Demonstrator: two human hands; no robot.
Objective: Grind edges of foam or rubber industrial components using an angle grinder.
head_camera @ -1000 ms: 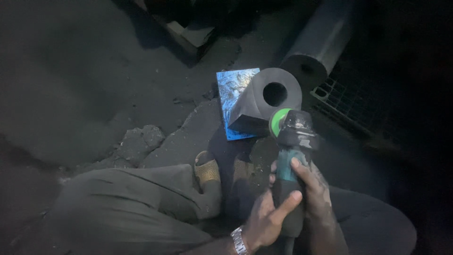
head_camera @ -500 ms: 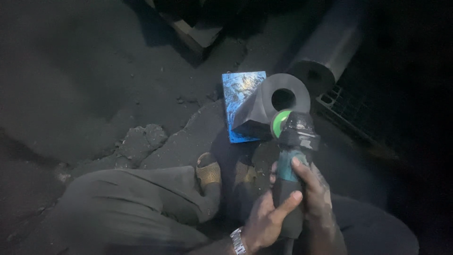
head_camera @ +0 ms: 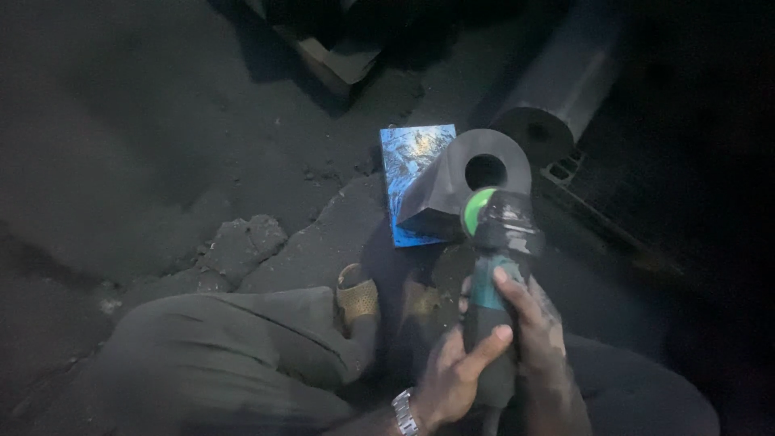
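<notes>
Steel-grey metal block with a round hole (head_camera: 472,182) lies on a blue board (head_camera: 408,173), the green-bodied angle grinder (head_camera: 492,242) poised at its edge, grinding apparently underway, left hand (head_camera: 456,375) and right hand (head_camera: 537,331) clamped round the grinder's body.

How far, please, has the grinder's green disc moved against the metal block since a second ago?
No clear move: the green disc stays at the metal block, just below its hole; the shift looks like camera motion.

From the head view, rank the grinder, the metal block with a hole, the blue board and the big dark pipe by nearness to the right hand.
1. Grinder, held in the right hand.
2. Metal block, just ahead of it.
3. Blue board, under the block, ahead-left.
4. Dark pipe, far ahead-right.
</notes>
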